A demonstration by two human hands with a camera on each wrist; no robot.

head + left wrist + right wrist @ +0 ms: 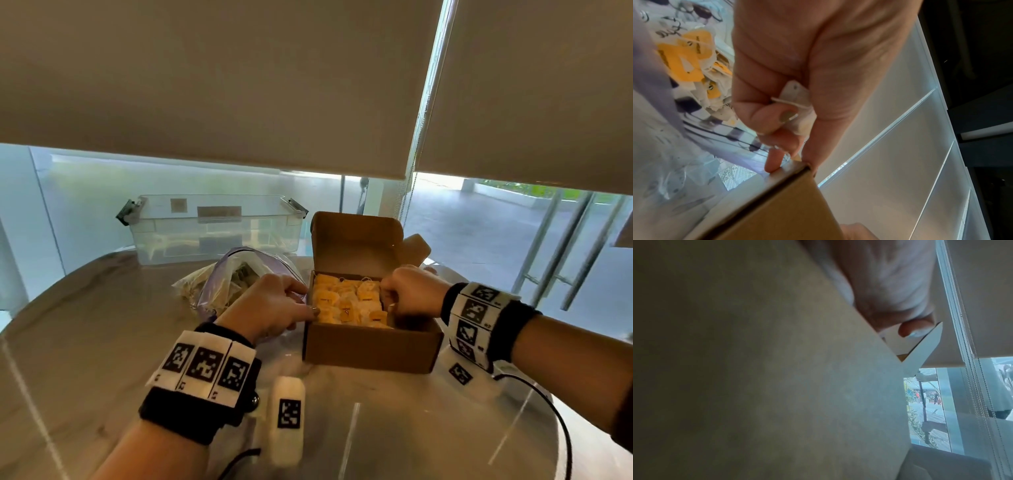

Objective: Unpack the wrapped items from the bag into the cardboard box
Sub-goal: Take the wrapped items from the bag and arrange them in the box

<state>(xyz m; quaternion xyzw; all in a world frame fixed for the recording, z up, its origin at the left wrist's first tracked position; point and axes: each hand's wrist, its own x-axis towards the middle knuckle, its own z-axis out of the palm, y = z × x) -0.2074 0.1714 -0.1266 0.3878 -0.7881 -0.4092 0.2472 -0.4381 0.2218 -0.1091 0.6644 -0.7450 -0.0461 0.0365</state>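
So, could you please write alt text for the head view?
Both hands, left hand and right hand, grip opposite walls of an open cardboard box full of yellow-tagged tea bags; a plastic bag lies beside it.

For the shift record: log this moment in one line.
left hand: pinches wrapped item at cardboard box | right hand: on box's right wall | bag: left of box

The cardboard box (756, 369) wall fills most of the right wrist view and hides the right hand's (890, 288) fingers, while print on the wrapped items (349, 303) is too small to read.
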